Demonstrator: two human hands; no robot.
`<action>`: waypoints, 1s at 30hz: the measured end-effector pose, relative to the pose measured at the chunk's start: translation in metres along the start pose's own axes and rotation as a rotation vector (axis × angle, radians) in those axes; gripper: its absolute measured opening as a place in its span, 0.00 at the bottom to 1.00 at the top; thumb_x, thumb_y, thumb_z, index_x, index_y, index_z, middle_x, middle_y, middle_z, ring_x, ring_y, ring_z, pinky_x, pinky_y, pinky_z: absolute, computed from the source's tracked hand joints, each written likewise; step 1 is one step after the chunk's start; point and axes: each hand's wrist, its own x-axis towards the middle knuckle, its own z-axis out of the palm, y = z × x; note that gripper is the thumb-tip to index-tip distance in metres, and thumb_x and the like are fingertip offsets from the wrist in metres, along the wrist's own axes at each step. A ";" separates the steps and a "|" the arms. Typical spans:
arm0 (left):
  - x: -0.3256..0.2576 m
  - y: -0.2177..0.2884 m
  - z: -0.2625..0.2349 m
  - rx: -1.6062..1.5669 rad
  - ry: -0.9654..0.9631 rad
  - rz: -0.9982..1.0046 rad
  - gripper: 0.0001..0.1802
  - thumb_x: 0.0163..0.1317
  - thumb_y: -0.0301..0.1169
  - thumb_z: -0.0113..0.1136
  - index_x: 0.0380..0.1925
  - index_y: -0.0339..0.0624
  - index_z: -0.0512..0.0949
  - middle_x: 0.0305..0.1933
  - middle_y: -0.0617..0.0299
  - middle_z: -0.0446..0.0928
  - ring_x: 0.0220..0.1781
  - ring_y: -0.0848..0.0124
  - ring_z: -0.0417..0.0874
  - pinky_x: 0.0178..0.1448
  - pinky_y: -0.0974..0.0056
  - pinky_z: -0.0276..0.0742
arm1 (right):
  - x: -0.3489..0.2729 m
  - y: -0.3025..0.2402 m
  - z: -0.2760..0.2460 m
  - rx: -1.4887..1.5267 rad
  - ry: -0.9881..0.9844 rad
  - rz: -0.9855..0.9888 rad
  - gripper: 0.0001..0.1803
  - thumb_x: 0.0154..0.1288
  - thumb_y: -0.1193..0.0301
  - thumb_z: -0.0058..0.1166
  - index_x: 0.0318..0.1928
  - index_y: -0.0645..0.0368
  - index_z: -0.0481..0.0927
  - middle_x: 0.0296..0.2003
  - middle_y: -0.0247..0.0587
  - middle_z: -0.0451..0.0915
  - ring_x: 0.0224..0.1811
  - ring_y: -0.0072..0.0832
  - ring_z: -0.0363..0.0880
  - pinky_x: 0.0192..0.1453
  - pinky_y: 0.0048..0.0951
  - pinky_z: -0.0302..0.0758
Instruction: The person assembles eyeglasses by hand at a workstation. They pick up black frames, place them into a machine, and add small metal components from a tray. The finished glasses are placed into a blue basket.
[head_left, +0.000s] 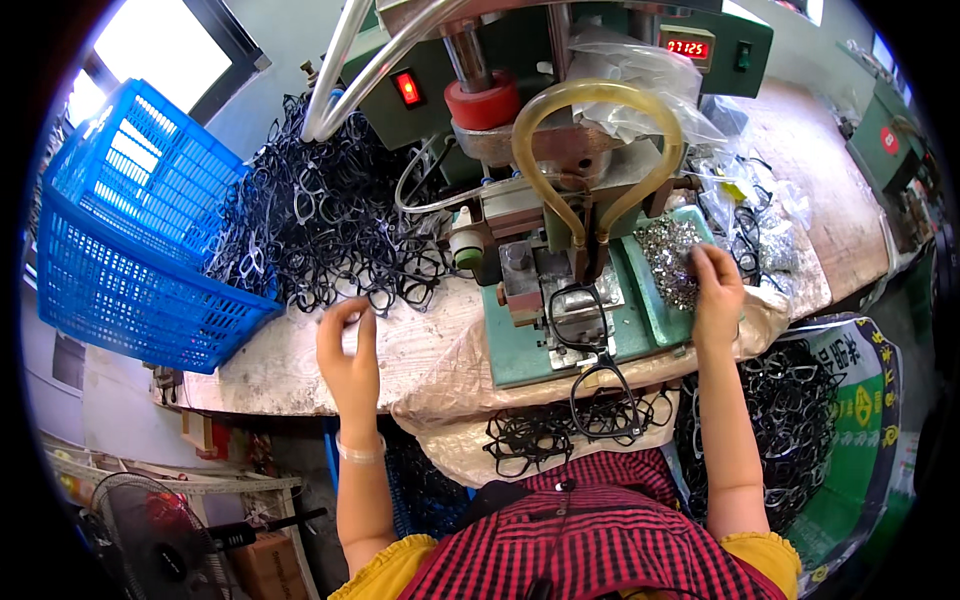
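Observation:
My left hand (350, 355) is at the near edge of a heap of black eyeglass frames (320, 215), its thumb and index finger apart with nothing visible between them. Over a green tray (640, 300) of small shiny metal parts (668, 260), my right hand (718, 295) has its fingertips pinched together; whatever they hold is too small to name. Between the hands, a black eyeglass frame (606, 395) sits at the press (585, 200), one rim under the head and the other hanging over the front of the green base (515, 365).
A blue plastic basket (150, 260) lies tipped at the left, by the heap. More black frames (530, 440) rest on tan sheeting below the press, and others fill a sack (780, 430) at lower right. A yellowish hose (600, 90) loops before the press. A fan (160, 540) stands lower left.

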 end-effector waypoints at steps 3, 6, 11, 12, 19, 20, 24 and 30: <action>0.044 -0.039 0.027 0.460 0.030 0.241 0.11 0.54 0.31 0.72 0.37 0.47 0.82 0.68 0.47 0.71 0.74 0.45 0.64 0.73 0.45 0.55 | 0.001 -0.012 0.033 0.054 -0.083 0.000 0.07 0.67 0.74 0.64 0.44 0.63 0.84 0.37 0.29 0.84 0.39 0.15 0.79 0.46 0.18 0.74; 0.064 -0.056 0.070 0.617 0.005 0.260 0.13 0.49 0.33 0.73 0.34 0.45 0.81 0.72 0.44 0.67 0.76 0.43 0.60 0.75 0.42 0.53 | -0.003 -0.023 0.044 0.030 -0.133 -0.023 0.07 0.64 0.78 0.65 0.43 0.63 0.85 0.35 0.28 0.84 0.35 0.15 0.79 0.43 0.17 0.74; 0.055 -0.125 0.116 0.576 0.026 0.296 0.10 0.53 0.32 0.69 0.32 0.42 0.80 0.71 0.47 0.70 0.72 0.44 0.66 0.71 0.45 0.61 | -0.014 -0.034 0.014 -0.343 -0.025 -0.149 0.07 0.64 0.78 0.62 0.43 0.63 0.86 0.35 0.33 0.85 0.37 0.18 0.80 0.44 0.21 0.75; 0.043 -0.122 0.106 0.579 0.002 0.285 0.08 0.55 0.31 0.66 0.34 0.42 0.81 0.70 0.49 0.71 0.69 0.44 0.70 0.68 0.47 0.65 | -0.018 -0.030 -0.001 -0.398 0.007 -0.195 0.07 0.64 0.78 0.62 0.43 0.63 0.86 0.35 0.34 0.85 0.37 0.19 0.80 0.45 0.22 0.75; 0.027 -0.111 0.056 0.519 -0.049 0.357 0.05 0.56 0.29 0.67 0.28 0.42 0.80 0.72 0.46 0.69 0.74 0.47 0.65 0.69 0.50 0.61 | -0.043 -0.063 -0.015 -0.495 -0.094 -0.350 0.07 0.60 0.80 0.62 0.40 0.62 0.86 0.38 0.40 0.86 0.43 0.31 0.83 0.52 0.30 0.76; 0.030 -0.106 0.056 0.480 0.002 0.383 0.06 0.57 0.28 0.66 0.26 0.40 0.78 0.70 0.47 0.71 0.72 0.48 0.68 0.69 0.50 0.60 | -0.043 -0.080 0.001 -0.470 -0.197 -0.405 0.08 0.58 0.80 0.62 0.39 0.62 0.87 0.37 0.41 0.86 0.43 0.33 0.83 0.52 0.32 0.76; 0.023 -0.090 0.069 -0.004 0.213 0.270 0.11 0.62 0.23 0.59 0.24 0.39 0.69 0.41 0.59 0.80 0.40 0.64 0.76 0.50 0.61 0.70 | -0.034 -0.098 0.065 -0.296 -0.373 -0.600 0.10 0.53 0.80 0.63 0.38 0.61 0.86 0.35 0.43 0.85 0.41 0.39 0.83 0.48 0.35 0.77; -0.016 -0.016 0.079 -0.870 0.085 -0.371 0.07 0.76 0.35 0.55 0.42 0.45 0.74 0.34 0.71 0.72 0.30 0.81 0.66 0.33 0.74 0.63 | -0.053 -0.082 0.088 -0.009 -0.272 -0.267 0.18 0.57 0.80 0.63 0.49 0.65 0.77 0.40 0.40 0.82 0.41 0.26 0.82 0.51 0.27 0.76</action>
